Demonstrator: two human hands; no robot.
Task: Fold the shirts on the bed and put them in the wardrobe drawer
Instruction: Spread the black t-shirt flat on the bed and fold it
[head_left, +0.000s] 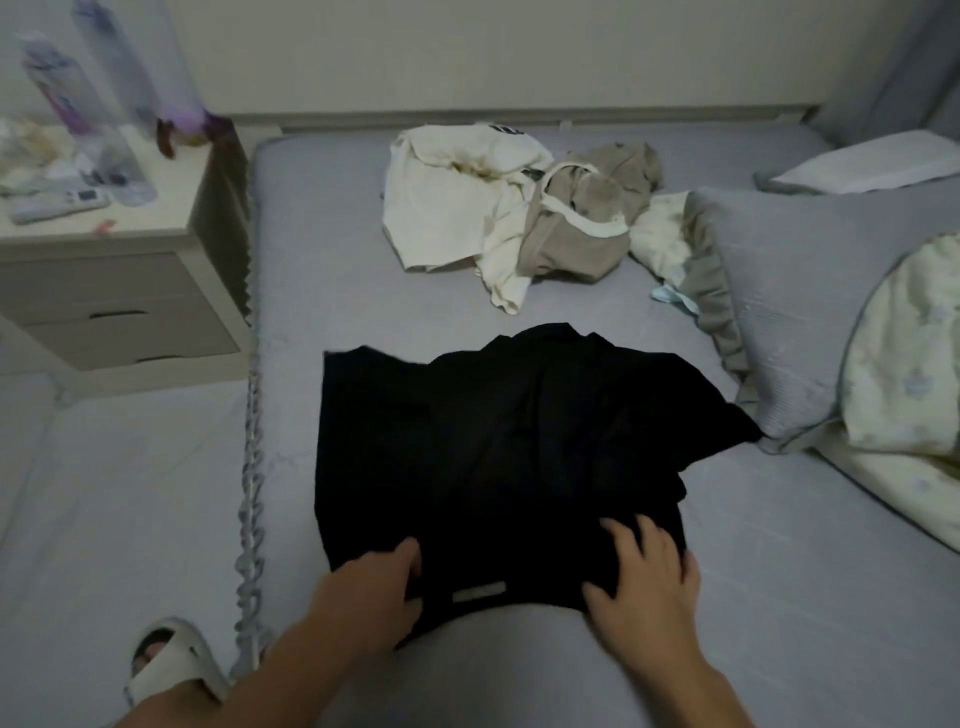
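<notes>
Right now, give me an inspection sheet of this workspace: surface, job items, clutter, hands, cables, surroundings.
Surface: bed with a grey sheet, mostly bare near the camera.
Job items: black shirt spread out close to the person, not yet folded; cream shirt and beige shirt crumpled in one heap farther up the bed.
Clutter: grey pillow and floral bedding on the right side.
Hands: left hand grips the black shirt's near edge; right hand rests flat on it, fingers spread.
Cables: nothing seen.
Surroundings: nightstand at left carrying bottles and a remote; slippered foot on the floor; no wardrobe in view.
</notes>
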